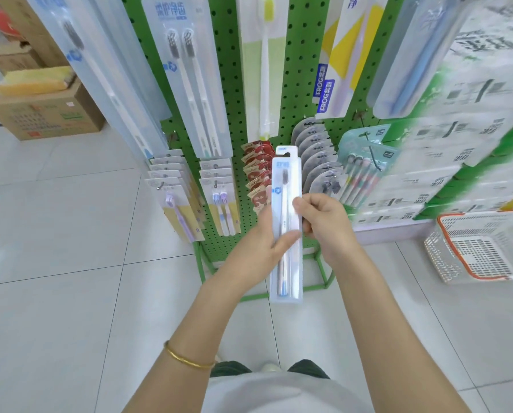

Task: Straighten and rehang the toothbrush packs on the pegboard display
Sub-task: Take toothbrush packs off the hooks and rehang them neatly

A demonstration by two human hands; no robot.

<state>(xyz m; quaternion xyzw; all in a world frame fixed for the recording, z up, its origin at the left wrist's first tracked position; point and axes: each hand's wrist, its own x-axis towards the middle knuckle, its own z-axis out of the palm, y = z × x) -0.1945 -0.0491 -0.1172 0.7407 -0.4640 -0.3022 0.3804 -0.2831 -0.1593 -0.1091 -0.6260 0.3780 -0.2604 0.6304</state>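
Observation:
I hold a long white single-toothbrush pack (287, 180) upright in front of the green pegboard (297, 73). My left hand (271, 234) grips its lower middle from the left, thumb across the front. My right hand (322, 217) pinches the pack's right edge at mid-height. The pack's top hang tab sits just before the red-brown packs (256, 168) and grey packs (313, 144) on the lower hooks. Above hang a white twin-brush pack (189, 76), a yellow-green brush pack (264, 67) and a yellow FROG pack (338, 58).
Lower-left hooks carry rows of purple and blue brush packs (177, 186). A teal multi-brush pack (362, 162) hangs at the right. A white and orange basket (481, 248) stands on the tiled floor at right. Cardboard boxes (43, 111) sit at far left.

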